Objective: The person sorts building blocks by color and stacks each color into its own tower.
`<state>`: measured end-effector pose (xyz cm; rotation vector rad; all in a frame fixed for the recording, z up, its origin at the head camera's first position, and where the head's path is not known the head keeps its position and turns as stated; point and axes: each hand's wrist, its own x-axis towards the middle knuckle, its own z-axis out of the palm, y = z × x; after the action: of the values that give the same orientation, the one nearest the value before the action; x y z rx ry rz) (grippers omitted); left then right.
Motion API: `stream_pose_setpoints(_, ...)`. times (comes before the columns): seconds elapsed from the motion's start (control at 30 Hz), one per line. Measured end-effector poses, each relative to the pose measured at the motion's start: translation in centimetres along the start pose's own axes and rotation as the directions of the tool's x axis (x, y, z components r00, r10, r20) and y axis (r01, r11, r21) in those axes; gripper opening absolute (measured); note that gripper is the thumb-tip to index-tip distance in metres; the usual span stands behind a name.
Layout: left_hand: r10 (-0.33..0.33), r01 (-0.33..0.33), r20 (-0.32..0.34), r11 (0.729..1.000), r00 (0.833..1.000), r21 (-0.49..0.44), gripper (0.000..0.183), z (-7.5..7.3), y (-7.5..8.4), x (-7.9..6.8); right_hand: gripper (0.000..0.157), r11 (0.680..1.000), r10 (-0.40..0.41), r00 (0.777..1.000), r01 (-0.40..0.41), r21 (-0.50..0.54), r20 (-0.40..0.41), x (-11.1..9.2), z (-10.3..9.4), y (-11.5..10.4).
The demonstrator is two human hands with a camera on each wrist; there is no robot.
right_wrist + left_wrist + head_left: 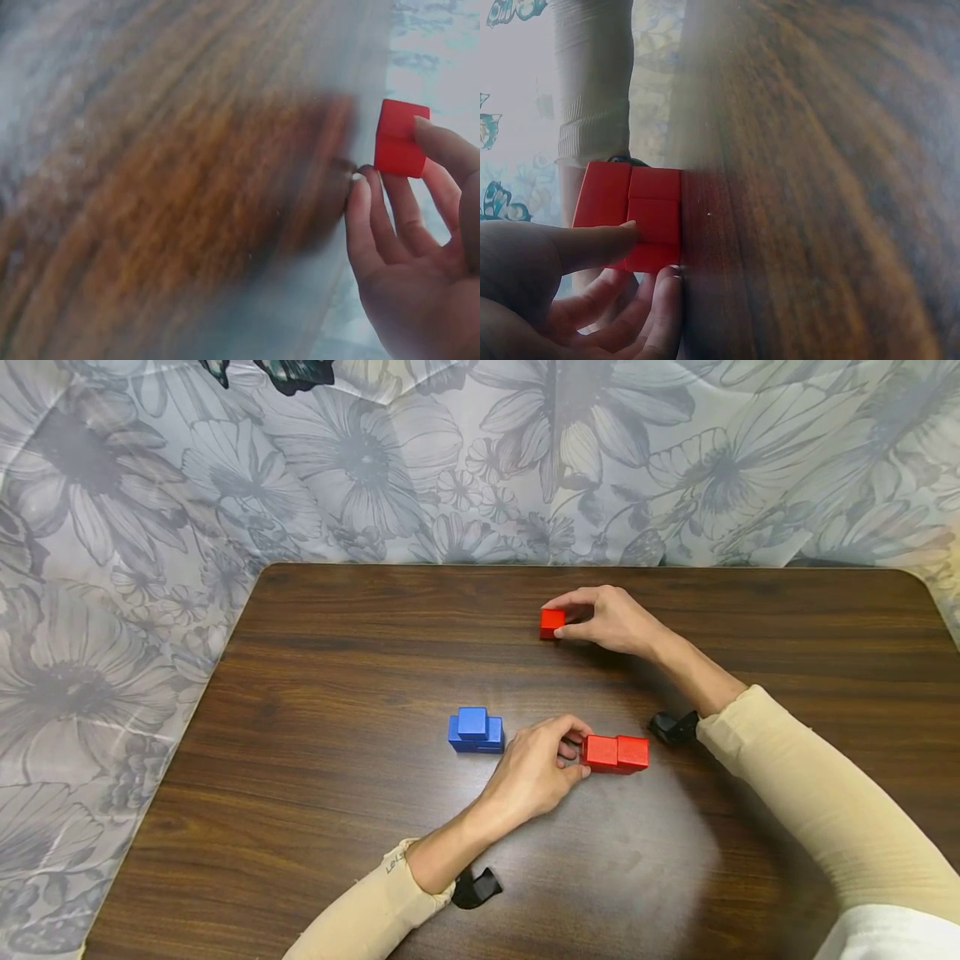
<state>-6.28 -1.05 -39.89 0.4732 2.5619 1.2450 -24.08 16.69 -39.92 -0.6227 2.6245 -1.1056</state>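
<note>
My left hand grips the left end of a stack of red blocks. Its thumb lies along the near face, and the fingers curl at the end and behind. In the left wrist view the red stack shows seams between blocks in two layers. Farther back, my right hand pinches a single red cube between thumb and fingers. The right wrist view shows this cube held apart from the tabletop, with the thumb on one face. Left of the left hand stands a small stack of blue blocks, untouched, one block on top.
Everything is on a dark wood-grain table with rounded back corners. A flower-patterned cloth hangs behind it and down the left side. Black straps show at both wrists, below beige sleeves.
</note>
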Motion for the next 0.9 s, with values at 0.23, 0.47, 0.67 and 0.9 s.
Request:
stream_pose_setpoints(0.23, -0.005, 0.005, -0.001, 1.0, 1.0, 0.005, 0.035, 0.0, 0.1, -0.1, 0.04, 1.0, -0.005, 1.0, 0.005, -0.008, 0.009, -0.6, -0.7, -0.3)
stream_pose_setpoints(0.47, -0.002, 0.002, 0.003, 1.0, 1.0, 0.016, 0.035, 0.1, 0.2, -0.1, 0.04, 1.0, -0.001, 1.0, 0.001, -0.013, -0.009, -1.4, -1.4, -1.0)
stream_pose_setpoints(0.67, -0.013, 0.013, 0.0, 1.0, 1.0, 0.009, 0.036, 0.1, 0.2, 0.0, 0.041, 1.0, -0.005, 1.0, 0.005, 0.002, -0.02, -2.2, -1.7, -1.4)
stream_pose_setpoints(0.9, -0.022, 0.022, -0.004, 1.0, 1.0, 0.009, 0.036, 0.1, 0.1, -0.1, 0.041, 1.0, -0.017, 0.999, 0.017, 0.012, -0.033, -3.4, -2.0, -2.1)
